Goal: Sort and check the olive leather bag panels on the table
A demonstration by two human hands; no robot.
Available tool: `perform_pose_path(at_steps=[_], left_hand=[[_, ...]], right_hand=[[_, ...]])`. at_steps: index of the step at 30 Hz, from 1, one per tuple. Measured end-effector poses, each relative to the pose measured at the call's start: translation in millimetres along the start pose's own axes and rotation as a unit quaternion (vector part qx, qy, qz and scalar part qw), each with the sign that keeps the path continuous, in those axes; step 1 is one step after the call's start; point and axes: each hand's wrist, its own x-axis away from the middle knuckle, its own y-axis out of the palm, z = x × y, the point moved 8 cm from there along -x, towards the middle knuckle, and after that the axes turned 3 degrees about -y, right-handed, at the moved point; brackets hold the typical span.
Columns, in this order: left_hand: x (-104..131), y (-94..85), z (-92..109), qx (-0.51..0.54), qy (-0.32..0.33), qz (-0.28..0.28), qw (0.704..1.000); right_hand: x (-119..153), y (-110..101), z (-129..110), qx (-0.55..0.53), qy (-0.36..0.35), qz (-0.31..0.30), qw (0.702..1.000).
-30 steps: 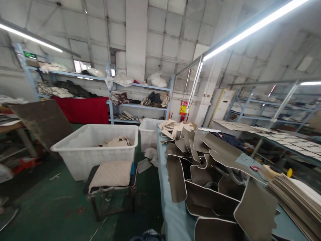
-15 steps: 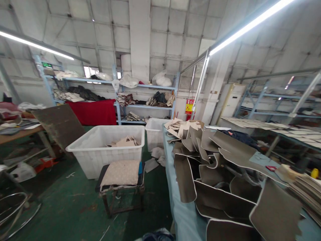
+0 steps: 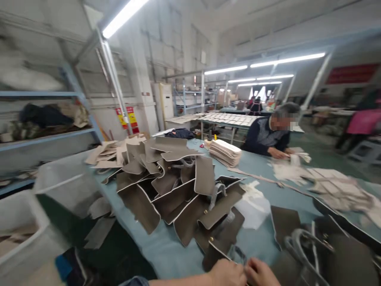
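My left hand (image 3: 226, 272) is closed at the bottom edge of the head view, its forearm reaching in from the left. Right beside it, my right hand (image 3: 261, 273) has its fingers curled together. Whatever lies between the fingers is hidden. Just beyond them are a dark brown panel with a pale edge (image 3: 214, 256) and a grey plastic-wrapped strap (image 3: 237, 252). A heap of similar brown panels (image 3: 175, 202), some with brass-coloured studs, covers the table's near left. More brown pieces with wrapped handles (image 3: 309, 250) lie to the right.
The blue-covered table (image 3: 143, 242) also bears beige pieces (image 3: 110, 153), a stack of pale panels (image 3: 225, 153) and white sheeting (image 3: 254, 208). A co-worker (image 3: 268, 133) handles pale pieces across it. White plastic bins (image 3: 67, 178) stand on the left by shelving.
The view has swung right and down onto the table. Both my hands and the co-worker have come into view; the stool and most of the large bin have left it.
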Motion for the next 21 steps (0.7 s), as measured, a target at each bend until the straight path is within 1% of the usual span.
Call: perform_pose_path(at_steps=[3,6,8,9,10,12,14,15,16,18,21], left_hand=[[-3,6.1,-13,0.081,-0.063,-0.04,0.994],[-3,3.6,-22,0.091,-0.108,-0.074,0.987],[-2,0.6,-23,0.096,-0.125,-0.101,0.982],[-2,-2.4,-20,0.103,-0.119,-0.107,0.982],[-2,-6.6,-16,0.11,-0.099,-0.107,0.983],[-1,-17.9,-3,0.12,-0.028,-0.092,0.988],[2,-28.8,9,0.12,0.044,-0.068,0.989],[3,-32.3,10,0.116,0.062,-0.058,0.99],[3,-34.3,9,0.112,0.062,-0.051,0.99],[3,-33.9,-1,0.107,0.028,-0.042,0.993],[2,-30.0,-14,0.115,-0.032,-0.022,0.993]], right_hand=[[11,-2,-11,0.037,-0.023,-0.011,0.999],[23,-10,-22,0.127,-0.027,-0.008,0.992],[23,-17,-20,0.187,-0.006,-0.012,0.982],[21,-21,-15,0.203,0.013,-0.012,0.979],[18,-26,-9,0.208,0.035,-0.009,0.977],[9,-35,5,0.208,0.068,0.002,0.976],[1,-40,13,0.204,0.082,0.003,0.975],[-2,-40,13,0.203,0.081,0.001,0.976],[-4,-40,12,0.2,0.078,-0.003,0.977],[-5,-34,-1,0.18,0.044,-0.015,0.983],[-2,-16,-38,0.106,-0.072,-0.06,0.99]])
